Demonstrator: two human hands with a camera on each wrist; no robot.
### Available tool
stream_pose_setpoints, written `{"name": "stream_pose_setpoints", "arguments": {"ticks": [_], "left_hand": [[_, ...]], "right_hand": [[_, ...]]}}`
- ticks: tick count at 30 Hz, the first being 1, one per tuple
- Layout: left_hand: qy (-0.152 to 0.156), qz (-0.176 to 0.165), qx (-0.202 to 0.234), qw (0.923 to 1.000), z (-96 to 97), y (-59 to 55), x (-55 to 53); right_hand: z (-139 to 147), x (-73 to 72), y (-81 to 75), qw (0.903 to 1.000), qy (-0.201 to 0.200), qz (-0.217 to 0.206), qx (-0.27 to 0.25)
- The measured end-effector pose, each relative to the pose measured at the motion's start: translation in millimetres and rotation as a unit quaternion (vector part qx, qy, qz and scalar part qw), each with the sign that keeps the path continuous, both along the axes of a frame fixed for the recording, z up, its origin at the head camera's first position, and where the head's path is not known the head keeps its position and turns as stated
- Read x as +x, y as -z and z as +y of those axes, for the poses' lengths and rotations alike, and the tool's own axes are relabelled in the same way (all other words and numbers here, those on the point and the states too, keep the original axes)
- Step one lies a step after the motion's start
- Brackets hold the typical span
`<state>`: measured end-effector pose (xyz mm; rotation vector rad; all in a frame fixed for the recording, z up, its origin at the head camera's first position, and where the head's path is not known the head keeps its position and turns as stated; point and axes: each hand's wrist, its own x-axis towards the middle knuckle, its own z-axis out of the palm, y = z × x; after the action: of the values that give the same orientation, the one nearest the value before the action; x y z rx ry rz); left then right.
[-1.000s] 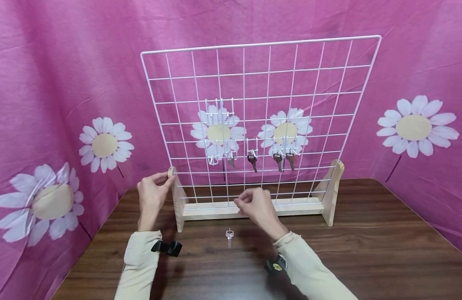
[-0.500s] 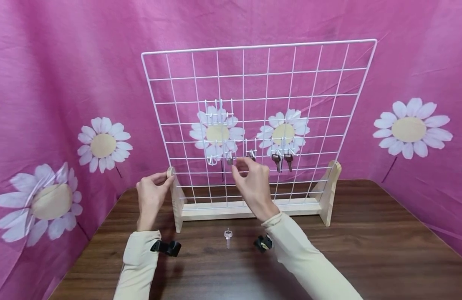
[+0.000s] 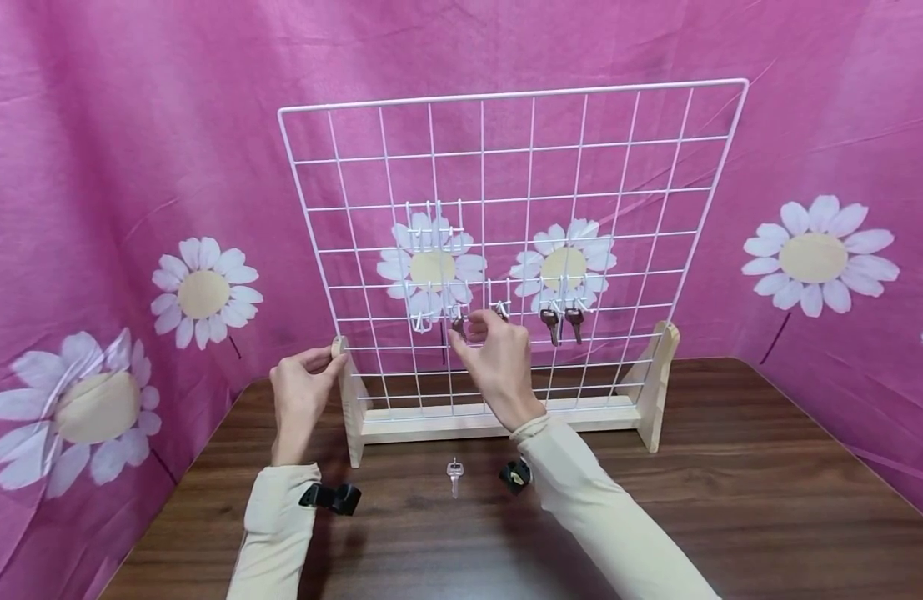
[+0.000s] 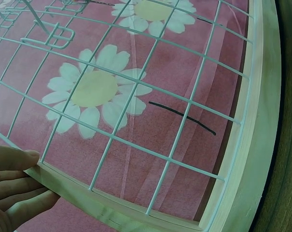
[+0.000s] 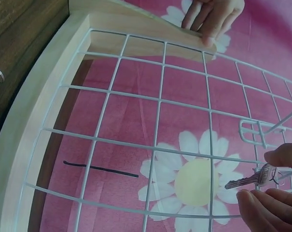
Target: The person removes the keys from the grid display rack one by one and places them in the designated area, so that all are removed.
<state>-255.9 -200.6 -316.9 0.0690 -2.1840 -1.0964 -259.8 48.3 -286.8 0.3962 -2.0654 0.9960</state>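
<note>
A white wire grid [image 3: 482, 200] stands in a wooden stand [image 3: 431, 427]. With thumb and fingers my left hand [image 3: 302, 400] pinches the top of the stand's left upright [image 4: 73, 191]. My right hand [image 3: 499, 362] is at a hanging key [image 5: 247, 181], thumb above and fingers below it in the right wrist view; the fingers are parted around it, and I see no firm pinch. That key hangs by a small ring on a white hook [image 5: 261, 133]. Partly behind my right hand hangs another key [image 3: 500, 312]. Two more keys [image 3: 551, 325] hang further right.
One loose key [image 3: 454, 477] with a ring lies on the brown wooden table [image 3: 401, 542] in front of the stand. White hooks [image 3: 434, 218] sit higher on the grid. A pink cloth [image 3: 131, 167] with printed daisies hangs behind.
My right hand has risen from near the stand's base to the hanging key, moving slightly left at the end. My left hand has stayed on the upright.
</note>
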Motion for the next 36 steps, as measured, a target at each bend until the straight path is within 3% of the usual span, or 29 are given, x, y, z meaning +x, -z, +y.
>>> {"name": "stream_pose_setpoints", "arguments": {"ticks": [6, 18, 36], "left_hand": [[0.001, 0.000, -0.001, 1.0000, -0.8, -0.3, 0.7], [0.002, 0.000, -0.002, 1.0000, 0.3, -0.1, 0.1], [0.000, 0.008, -0.002, 1.0000, -0.5, -0.1, 0.9]], "right_hand": [[-4, -1.8, 0.5, 0.9999, 0.007, 0.010, 0.010], [0, 2.7, -1.2, 0.9972, -0.042, 0.031, -0.055], [3, 16.4, 0.2, 0.9948, -0.075, 0.032, -0.062]]}}
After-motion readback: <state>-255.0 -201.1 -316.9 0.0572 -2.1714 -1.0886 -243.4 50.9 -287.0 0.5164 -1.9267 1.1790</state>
